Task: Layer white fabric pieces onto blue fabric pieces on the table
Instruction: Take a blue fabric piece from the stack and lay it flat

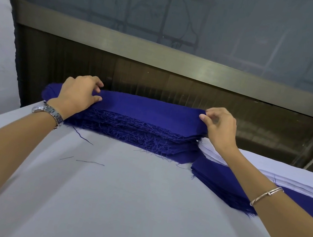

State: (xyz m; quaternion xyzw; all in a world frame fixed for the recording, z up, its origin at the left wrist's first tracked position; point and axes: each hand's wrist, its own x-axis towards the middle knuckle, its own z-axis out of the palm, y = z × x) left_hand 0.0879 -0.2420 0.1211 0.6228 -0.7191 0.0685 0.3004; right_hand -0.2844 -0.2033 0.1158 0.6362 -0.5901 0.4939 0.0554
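Silver link watch point(48, 114) on left wrist, thin bangle point(266, 195) on right

On the worktop point(137, 207), far middle: tall fabric stack point(145, 129). Just right and nearer: lower stack point(219, 179), sheet pile point(295, 181) on its far part. Before the tall stack: loose threads point(89, 162).

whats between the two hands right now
In the head view, the top blue piece of the blue stack spans from the left hand to the right hand; both pinch its ends.
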